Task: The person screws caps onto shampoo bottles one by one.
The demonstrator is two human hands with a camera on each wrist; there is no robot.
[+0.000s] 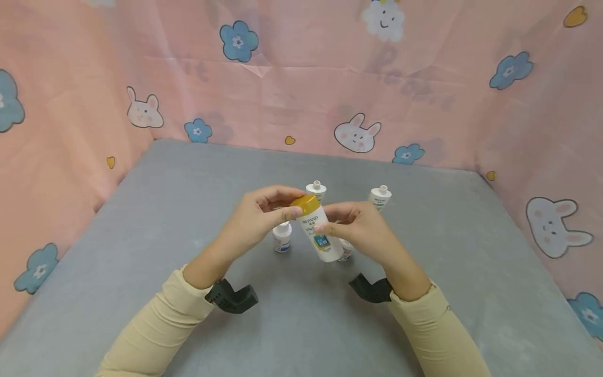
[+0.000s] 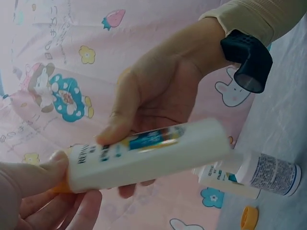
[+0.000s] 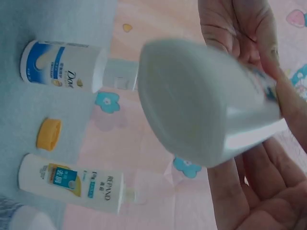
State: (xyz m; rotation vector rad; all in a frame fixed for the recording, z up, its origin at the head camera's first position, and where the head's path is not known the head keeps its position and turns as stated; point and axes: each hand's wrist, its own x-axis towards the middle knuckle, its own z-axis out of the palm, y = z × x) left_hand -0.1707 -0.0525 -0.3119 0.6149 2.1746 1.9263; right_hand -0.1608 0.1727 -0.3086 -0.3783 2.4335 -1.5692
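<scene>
Both hands hold a white bottle point(image 1: 316, 230) with a yellow cap point(image 1: 307, 203), tilted above the table. My left hand point(image 1: 256, 220) pinches the cap between thumb and fingers. Lower down, my right hand point(image 1: 365, 228) grips the bottle's body, thumb across the label. In the right wrist view the bottle's base point(image 3: 187, 105) faces the camera. Behind the hands stand two white bottles with bare necks, one at the middle point(image 1: 316, 189) and another bottle point(image 1: 379, 196) to the right. A small white bottle point(image 1: 282, 240) stands below the left hand; another white bottle point(image 1: 346, 251) is mostly hidden.
A loose yellow cap point(image 3: 49, 134) lies on the grey table point(image 1: 292, 335), between a blue-and-white bottle point(image 3: 64, 66) with a clear top and an uncapped white bottle point(image 3: 72, 184). Pink patterned cloth point(image 1: 292, 94) hangs around the table's back and sides.
</scene>
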